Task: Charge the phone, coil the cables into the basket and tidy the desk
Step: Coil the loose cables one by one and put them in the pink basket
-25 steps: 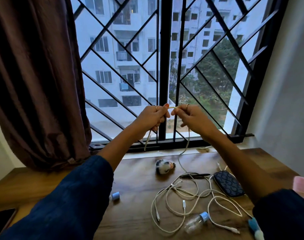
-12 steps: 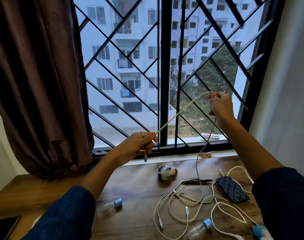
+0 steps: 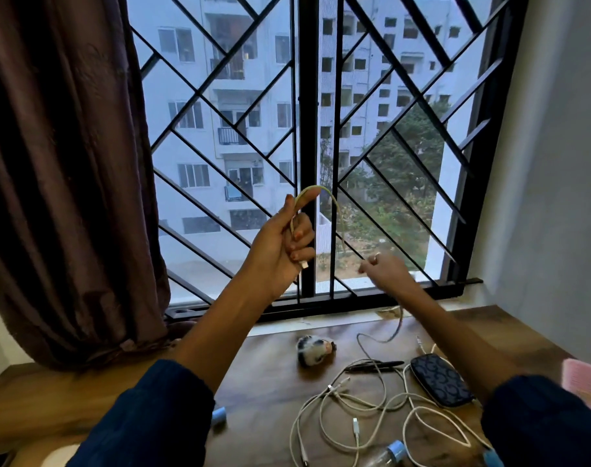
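My left hand (image 3: 280, 244) is raised in front of the window and grips one end of a pale yellowish cable (image 3: 334, 203), whose white plug sticks out below the fingers. From there the cable arcs up and over, then drops to my right hand (image 3: 385, 271), which is lower, blurred, and pinches it at the fingertips. Below that hand the cable hangs to the wooden desk (image 3: 267, 392). A tangle of white cables (image 3: 354, 409) lies on the desk. The phone (image 3: 440, 379), in a dark patterned case, lies beside it. A corner of the pink basket (image 3: 584, 382) shows at the right edge.
A black pen (image 3: 375, 365) and a small furry toy (image 3: 316, 348) lie near the window sill. Two small bottles with blue caps (image 3: 219, 414) (image 3: 388, 453) lie on the desk. A brown curtain (image 3: 68, 163) hangs at the left, and a black window grille (image 3: 309, 129) is straight ahead.
My left hand rose and turned upright with the cable end. My right hand dropped from high on the right to sill level, so the taut cable now forms an arch.
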A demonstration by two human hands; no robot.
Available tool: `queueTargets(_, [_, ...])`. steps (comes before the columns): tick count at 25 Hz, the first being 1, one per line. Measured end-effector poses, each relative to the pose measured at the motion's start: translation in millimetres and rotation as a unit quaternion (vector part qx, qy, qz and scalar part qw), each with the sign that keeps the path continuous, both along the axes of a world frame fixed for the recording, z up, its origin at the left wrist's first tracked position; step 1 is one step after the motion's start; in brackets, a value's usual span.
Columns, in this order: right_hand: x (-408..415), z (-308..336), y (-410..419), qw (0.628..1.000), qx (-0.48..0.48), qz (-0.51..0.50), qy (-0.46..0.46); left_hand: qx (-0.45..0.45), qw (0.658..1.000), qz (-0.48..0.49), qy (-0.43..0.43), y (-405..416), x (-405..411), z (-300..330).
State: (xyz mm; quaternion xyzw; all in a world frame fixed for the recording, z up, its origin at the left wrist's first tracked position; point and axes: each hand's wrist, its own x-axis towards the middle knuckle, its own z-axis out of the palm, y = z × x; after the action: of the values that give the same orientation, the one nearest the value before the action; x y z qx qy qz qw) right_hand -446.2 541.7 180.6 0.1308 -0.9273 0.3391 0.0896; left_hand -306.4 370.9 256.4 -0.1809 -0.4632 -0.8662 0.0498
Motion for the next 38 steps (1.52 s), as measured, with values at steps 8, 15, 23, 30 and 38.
queueTargets(8, [94, -2, -7, 0.916, 0.253, 0.312, -0.021, -0.042, 0.998, 0.044, 0.031, 17, -27, 14])
queueTargets(15, [125, 66, 36, 0.905, 0.223, 0.352, 0.082, -0.325, 0.921, 0.188, 0.107, 26, -54, -2])
queueTargets(23, [74, 125, 89, 0.948, 0.047, 0.189, 0.251, -0.353, 0.931, 0.088, 0.029, 82, -55, -10])
queueTargets(30, [28, 95, 116, 0.947, -0.042, 0.16, 0.275, -0.233, 0.972, 0.036, -0.018, 124, -49, -14])
queueTargets(38, [17, 63, 123, 0.905, -0.339, 0.241, -0.085, -0.112, 0.994, -0.015, -0.004, 163, -59, 7])
